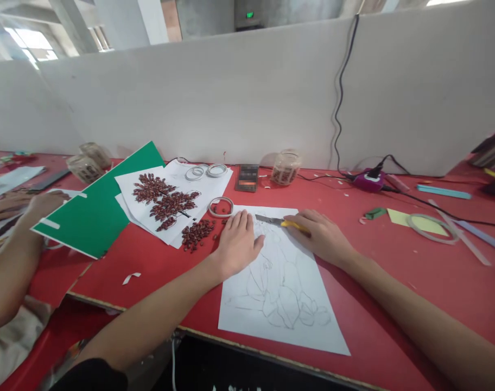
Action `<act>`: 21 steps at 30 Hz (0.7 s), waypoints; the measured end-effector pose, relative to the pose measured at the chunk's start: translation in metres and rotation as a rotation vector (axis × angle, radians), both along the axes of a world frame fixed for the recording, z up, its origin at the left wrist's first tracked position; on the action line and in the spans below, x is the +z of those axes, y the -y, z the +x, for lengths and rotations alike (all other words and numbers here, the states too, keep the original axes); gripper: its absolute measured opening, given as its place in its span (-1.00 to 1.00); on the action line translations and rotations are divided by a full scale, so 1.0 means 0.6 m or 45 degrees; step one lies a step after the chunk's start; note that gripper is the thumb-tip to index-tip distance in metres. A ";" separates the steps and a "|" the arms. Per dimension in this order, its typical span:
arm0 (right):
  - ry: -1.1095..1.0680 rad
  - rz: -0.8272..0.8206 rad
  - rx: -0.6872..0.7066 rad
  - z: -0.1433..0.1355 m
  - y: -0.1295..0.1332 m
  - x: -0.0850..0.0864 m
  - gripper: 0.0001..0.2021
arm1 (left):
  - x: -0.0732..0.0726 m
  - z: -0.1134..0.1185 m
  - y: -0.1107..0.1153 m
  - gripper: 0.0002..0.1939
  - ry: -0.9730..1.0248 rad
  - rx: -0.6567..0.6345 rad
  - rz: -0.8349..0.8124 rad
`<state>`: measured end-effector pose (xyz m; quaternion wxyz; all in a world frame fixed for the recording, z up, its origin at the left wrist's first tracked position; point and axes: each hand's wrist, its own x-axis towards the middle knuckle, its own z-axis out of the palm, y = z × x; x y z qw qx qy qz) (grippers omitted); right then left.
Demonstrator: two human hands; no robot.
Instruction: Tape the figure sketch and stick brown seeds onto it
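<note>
A white sheet with a pencil drawing (284, 304) lies on the red table. My left hand (240, 245) rests flat on its upper left part, fingers stretched out and thumb apart. My right hand (318, 233) is closed around the yellow handle of a utility knife (278, 221), whose grey blade points left over the top of the drawing. Whether the blade touches the paper I cannot tell. Left of my left hand lies a pile of dark red-brown seeds (197, 234). A roll of white tape (221, 207) lies just beyond my left fingertips, with a few seeds inside its ring.
Papers with a seed-covered leafy design (164, 201) lie left, by a green board (105, 209). Behind stand a phone (247, 177) and a jar of seeds (286, 167). A purple power block (368, 180) with cables sits right. Another person's arm (17, 255) is at far left.
</note>
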<state>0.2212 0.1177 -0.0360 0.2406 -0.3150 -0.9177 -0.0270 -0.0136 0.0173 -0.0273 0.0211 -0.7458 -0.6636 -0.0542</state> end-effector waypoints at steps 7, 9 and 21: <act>-0.029 0.018 0.007 0.018 0.013 -0.006 -0.70 | 0.006 -0.001 0.019 -0.21 -0.032 -0.102 0.044; -0.026 0.003 0.030 0.025 0.019 -0.005 -0.70 | 0.009 -0.003 0.022 -0.25 -0.042 -0.144 0.060; -0.003 -0.140 0.091 0.040 0.051 0.015 -0.76 | 0.009 -0.062 0.000 -0.40 0.122 -0.400 0.092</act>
